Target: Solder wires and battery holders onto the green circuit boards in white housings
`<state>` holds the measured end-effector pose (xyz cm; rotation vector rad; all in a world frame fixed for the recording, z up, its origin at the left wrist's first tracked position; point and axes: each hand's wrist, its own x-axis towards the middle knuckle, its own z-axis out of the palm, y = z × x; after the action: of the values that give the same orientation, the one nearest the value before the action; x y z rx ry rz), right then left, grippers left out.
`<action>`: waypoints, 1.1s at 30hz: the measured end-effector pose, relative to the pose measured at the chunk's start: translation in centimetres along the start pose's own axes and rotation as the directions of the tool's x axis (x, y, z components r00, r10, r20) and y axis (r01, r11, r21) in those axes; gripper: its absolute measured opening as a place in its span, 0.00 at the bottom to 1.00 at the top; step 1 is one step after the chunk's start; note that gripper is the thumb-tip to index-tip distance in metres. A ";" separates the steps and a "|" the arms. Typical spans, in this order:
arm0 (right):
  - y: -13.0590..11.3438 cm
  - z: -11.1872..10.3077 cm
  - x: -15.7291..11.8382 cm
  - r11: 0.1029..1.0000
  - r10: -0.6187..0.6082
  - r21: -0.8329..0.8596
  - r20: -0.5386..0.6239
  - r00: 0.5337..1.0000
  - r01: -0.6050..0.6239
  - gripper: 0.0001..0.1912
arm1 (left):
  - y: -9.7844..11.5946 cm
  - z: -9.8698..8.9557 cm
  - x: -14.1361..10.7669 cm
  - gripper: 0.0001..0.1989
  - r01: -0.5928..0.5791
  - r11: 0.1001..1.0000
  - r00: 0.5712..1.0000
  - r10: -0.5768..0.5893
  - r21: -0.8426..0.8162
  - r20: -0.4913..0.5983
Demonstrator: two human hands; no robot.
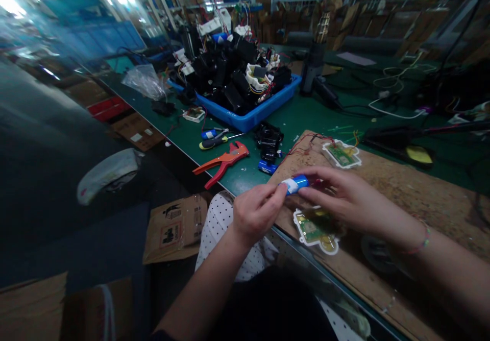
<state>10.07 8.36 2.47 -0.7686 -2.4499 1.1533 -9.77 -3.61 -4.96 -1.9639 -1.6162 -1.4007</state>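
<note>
A blue cylindrical cell (301,181) with a white patch is held between my two hands above the brown board (398,188). My left hand (257,209) pinches its near end, fingers closed. At the other end, my right hand (337,193) grips the cell between thumb and fingers. Beneath my right hand lies a white-edged circuit part (316,231), partly hidden by it. Another circuit part (342,154) with thin wires rests farther back on the board. A second blue cell (267,167) lies beside the board's left edge.
On the green table (248,177) are red wire strippers (225,162), a screwdriver (214,142) and black parts (269,139). A blue tray (248,119) heaped with black parts stands behind. A black tool (325,93) and cables lie at the back right.
</note>
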 end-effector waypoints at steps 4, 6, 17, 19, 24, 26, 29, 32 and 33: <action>-0.5 -0.3 0.0 0.997 -0.077 -0.003 -0.032 0.997 0.076 0.18 | 2.1 -1.3 0.9 0.31 0.278 0.942 0.961 -0.270 -0.189 0.064; -0.6 -0.3 0.0 0.992 -0.121 -0.040 -0.008 0.993 0.120 0.18 | 2.9 -2.0 1.3 0.32 0.477 0.806 0.876 -0.406 -0.351 0.259; -1.1 0.0 -0.1 0.959 -0.239 -0.138 0.065 0.969 0.246 0.18 | 4.0 -2.5 3.2 0.14 0.701 0.603 0.688 -0.429 -0.382 0.586; -1.0 0.0 -0.2 0.955 -0.255 -0.140 0.052 0.965 0.260 0.18 | 4.2 -2.4 3.2 0.13 0.718 0.600 0.669 -0.452 -0.353 0.591; -1.3 0.0 -0.4 0.952 -0.266 -0.146 0.036 0.963 0.269 0.17 | 4.3 -2.2 2.9 0.09 0.702 0.631 0.683 -0.465 -0.331 0.563; -1.5 0.0 -0.4 0.952 -0.267 -0.144 0.040 0.963 0.270 0.16 | 4.3 -2.1 2.8 0.07 0.690 0.642 0.696 -0.463 -0.333 0.550; -1.7 0.0 -0.4 0.950 -0.273 -0.142 0.043 0.961 0.277 0.16 | 4.4 -1.9 2.7 0.07 0.686 0.649 0.700 -0.464 -0.329 0.543; -1.6 -0.1 -0.4 0.948 -0.281 -0.145 0.037 0.959 0.283 0.16 | 4.5 -1.9 2.5 0.06 0.686 0.644 0.704 -0.466 -0.339 0.536; -1.6 -0.1 -0.4 0.948 -0.280 -0.148 0.026 0.960 0.281 0.16 | 4.5 -1.9 2.5 0.06 0.685 0.642 0.705 -0.467 -0.344 0.533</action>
<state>9.95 7.37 3.76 -0.4350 -2.5680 0.8738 -7.04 -4.99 -0.34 -2.2183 -2.4655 -1.9438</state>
